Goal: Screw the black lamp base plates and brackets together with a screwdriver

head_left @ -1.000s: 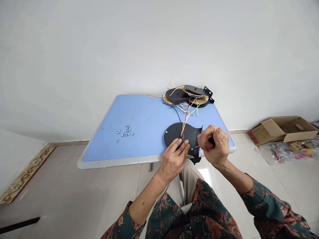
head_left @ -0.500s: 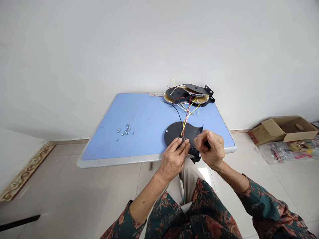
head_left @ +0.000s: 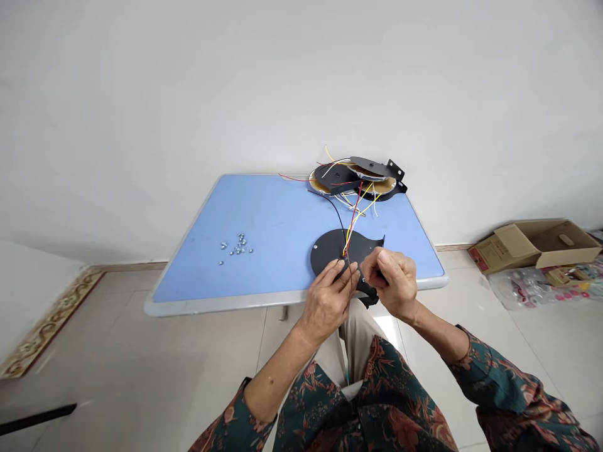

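Observation:
A black rounded plate (head_left: 326, 246) lies near the table's front edge, its tabbed end to the right. Red, yellow, white and black wires (head_left: 349, 233) come out of its middle, and a brown wire runs down over my left hand's fingers. My left hand (head_left: 327, 298) grips the plate's near side, fingers on its top. Over the right end, my right hand (head_left: 394, 281) is closed in a fist around a dark handle, mostly hidden by the fingers; its kind cannot be made out. Silver screws (head_left: 315, 247) sit in the plate's surface.
Several small silver screws (head_left: 239, 245) lie loose on the blue table (head_left: 268, 213). Similar black plate assemblies (head_left: 372, 168) with trailing wires are stacked at the back right. On the floor at right stand an open cardboard box (head_left: 513, 248) and clear plastic packaging (head_left: 518, 289).
My right fist has shifted slightly left over the plate and turned, so the dark handle shows less. My left hand and the plate stay in place.

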Demonstrator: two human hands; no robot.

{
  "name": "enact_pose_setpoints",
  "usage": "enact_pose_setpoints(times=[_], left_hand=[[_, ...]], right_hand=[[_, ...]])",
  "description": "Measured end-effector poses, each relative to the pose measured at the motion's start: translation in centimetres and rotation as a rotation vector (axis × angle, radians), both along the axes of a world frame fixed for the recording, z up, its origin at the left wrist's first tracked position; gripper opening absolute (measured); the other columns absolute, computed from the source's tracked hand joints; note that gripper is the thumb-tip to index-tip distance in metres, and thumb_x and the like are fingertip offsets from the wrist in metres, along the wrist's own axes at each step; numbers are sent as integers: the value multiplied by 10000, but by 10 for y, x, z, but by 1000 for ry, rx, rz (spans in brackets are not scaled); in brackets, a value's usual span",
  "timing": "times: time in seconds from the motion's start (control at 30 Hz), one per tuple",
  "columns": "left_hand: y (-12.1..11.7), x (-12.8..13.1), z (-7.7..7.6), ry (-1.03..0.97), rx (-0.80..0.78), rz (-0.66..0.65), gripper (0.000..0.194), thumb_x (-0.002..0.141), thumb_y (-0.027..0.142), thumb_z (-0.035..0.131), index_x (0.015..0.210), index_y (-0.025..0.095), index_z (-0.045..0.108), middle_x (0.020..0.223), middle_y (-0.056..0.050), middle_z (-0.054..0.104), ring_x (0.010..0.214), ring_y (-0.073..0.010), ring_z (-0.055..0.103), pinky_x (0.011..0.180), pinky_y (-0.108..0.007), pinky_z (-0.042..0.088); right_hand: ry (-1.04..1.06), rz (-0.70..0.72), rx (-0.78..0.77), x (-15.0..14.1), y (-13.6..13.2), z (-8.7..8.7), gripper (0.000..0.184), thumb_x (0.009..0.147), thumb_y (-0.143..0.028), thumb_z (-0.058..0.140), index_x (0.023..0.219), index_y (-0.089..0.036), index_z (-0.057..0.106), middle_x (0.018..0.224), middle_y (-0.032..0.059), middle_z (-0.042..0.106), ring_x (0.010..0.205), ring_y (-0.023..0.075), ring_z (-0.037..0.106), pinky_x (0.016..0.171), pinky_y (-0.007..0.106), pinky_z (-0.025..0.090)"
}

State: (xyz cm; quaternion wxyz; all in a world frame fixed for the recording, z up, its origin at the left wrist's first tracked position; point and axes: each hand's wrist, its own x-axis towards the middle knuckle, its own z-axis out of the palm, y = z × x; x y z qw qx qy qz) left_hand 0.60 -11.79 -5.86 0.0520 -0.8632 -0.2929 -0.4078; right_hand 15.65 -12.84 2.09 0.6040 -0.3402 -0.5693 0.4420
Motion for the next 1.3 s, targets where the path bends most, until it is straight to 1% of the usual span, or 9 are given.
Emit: enact_pose_setpoints(times=[0.23,0.4,0.5,0.8,0.9,1.0,1.1,1.2,1.3], left_hand=[[0,2,0,-59,-28,0,458,963,128,528,1414,202,553,1222,-102,724,1258,-267,597,1087,-484,536],[2,2,-3,-3,-55,10,423,984,196,547,1407,206,561,1268,-88,713,1267,-267,590,1087,-503,530],[1,2,-1,20,-75,24,382,993,242,546,1370,202,596,1265,-77,718,1228,-278,610,1068,-509,539],[-8,25,8,-101,-50,219,313,982,263,554,1267,203,668,1023,-78,782,1086,-286,682,1039,-519,539],[-13,33,10,-83,-29,260,325,969,206,531,1265,213,667,1039,-89,772,1107,-293,684,1047,-548,524],[-15,39,17,-52,-21,279,299,953,164,527,1200,204,691,1013,-85,773,1093,-295,693,1036,-548,528],[-16,43,24,-18,-24,319,236,954,164,535,1101,176,720,977,-88,778,1042,-288,708,1019,-531,540],[-16,46,25,-4,-5,341,230,961,168,523,1063,149,729,985,-104,781,1024,-289,716,1002,-531,547],[-15,44,23,5,32,327,253,972,176,509,1107,151,722,1013,-112,781,1026,-291,720,991,-532,548]], right_hand=[[-231,41,35,-5,7,6,501,992,-501,473,604,-189,537,534,-31,417,464,86,343,464,264,264],[-31,-129,-131,-12,20,5,549,938,-626,513,595,-197,511,500,-50,351,435,78,267,420,254,220],[46,-212,-158,-16,25,3,572,911,-674,528,594,-199,498,505,-60,321,433,69,241,415,246,207],[30,-238,-147,-21,18,10,538,907,-679,543,652,-210,474,565,-58,343,486,79,282,440,242,251],[15,-180,-155,-20,14,11,504,924,-666,527,703,-217,461,588,-67,339,501,80,286,464,233,281],[5,-34,-153,-11,13,11,457,971,-649,438,805,-226,488,593,-75,344,513,94,316,504,234,336],[-62,107,-93,12,17,15,394,993,-584,433,908,-216,547,682,-39,487,628,119,480,636,261,448],[-240,190,5,39,21,29,286,969,-475,544,985,-197,612,882,30,649,849,157,614,789,303,494],[-528,156,168,58,21,47,184,960,-350,579,964,-191,672,944,54,711,876,166,645,784,308,489]])
